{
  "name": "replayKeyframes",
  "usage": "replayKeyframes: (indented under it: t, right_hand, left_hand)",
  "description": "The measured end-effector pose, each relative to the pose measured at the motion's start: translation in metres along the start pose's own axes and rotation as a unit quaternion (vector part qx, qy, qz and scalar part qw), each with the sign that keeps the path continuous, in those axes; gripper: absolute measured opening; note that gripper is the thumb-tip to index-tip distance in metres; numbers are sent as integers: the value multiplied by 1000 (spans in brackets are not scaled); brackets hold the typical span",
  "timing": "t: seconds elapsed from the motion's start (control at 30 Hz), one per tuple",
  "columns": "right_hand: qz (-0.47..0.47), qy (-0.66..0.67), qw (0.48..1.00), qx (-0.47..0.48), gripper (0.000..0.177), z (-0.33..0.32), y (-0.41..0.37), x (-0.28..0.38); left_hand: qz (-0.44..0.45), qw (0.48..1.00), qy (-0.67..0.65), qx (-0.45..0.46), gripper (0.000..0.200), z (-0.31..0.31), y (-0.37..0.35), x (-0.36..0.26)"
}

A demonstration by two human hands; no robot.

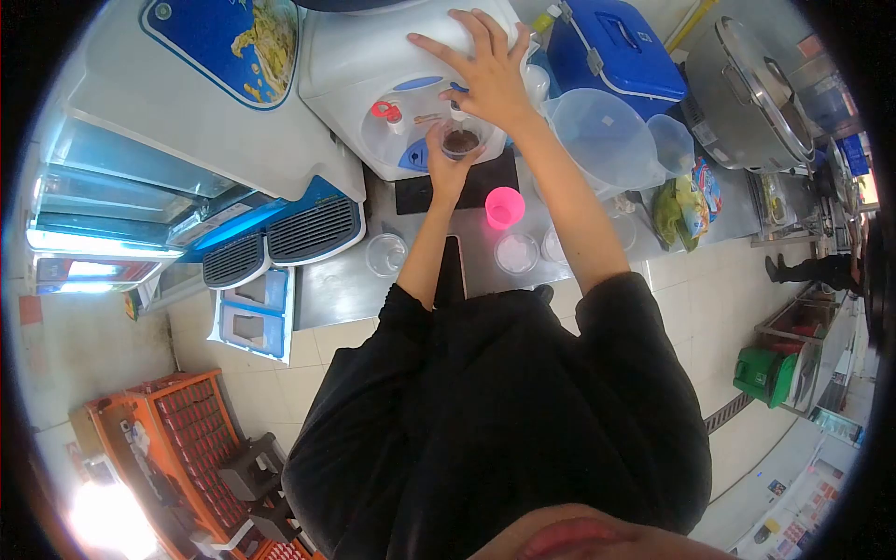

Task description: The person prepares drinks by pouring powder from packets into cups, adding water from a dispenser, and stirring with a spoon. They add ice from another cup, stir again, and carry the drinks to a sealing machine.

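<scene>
Surface [336, 289]: steel, nearest the body, below both forearms.
Empty cups [386, 254]: clear, standing on the surface to the near left of the left wrist; another between the two forearms.
Pink cup [504, 207]: small, upright, between the forearms, just short of the hands.
Left hand [446, 161]: closed around the clear cup [460, 142] from below and the side, fingers wrapped on its wall.
Clear cup, place: lifted off the surface, in the left hand, directly beneath the right palm and against the front of the water dispenser [364, 65], with something dark in its bottom.
Clear cup, handling: probably thin plastic, light, easily squashed and slick if wet; best taken around the middle of the wall with a gentle grip and kept upright.
Right hand [490, 79]: fingers spread wide, holding nothing, laid over the dispenser's top front edge just above the cup.
Red tap [385, 112]: left of both hands, untouched.
Clear jug [607, 140]: large, beyond the right forearm.
</scene>
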State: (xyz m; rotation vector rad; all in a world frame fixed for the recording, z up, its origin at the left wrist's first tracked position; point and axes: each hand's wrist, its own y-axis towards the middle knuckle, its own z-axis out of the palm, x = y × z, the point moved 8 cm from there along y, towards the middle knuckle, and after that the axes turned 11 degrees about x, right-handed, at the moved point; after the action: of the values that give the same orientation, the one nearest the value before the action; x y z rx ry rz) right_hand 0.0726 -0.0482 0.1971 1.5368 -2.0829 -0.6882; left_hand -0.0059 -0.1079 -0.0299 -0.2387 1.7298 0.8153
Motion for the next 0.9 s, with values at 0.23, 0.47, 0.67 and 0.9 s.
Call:
replayKeyframes:
  t: [0.23,0.47,0.67,0.9]
  right_hand:
    - [-7,-14,1000,1,105,4,1,0]
    - [5,-14,1000,27,103,-1,-2,2]
    - [39,211,977,-5,69,-94,-71,6]
    - [525,208,825,8,26,-72,-334,-31]
  left_hand:
    - [-9,1000,17,-4,88,0,2,1]
    - [-4,1000,-14,10,88,0,1,-1]
    - [-11,999,3,43,80,-13,-16,-4]
    - [-15,998,5,59,83,-46,-58,-37]
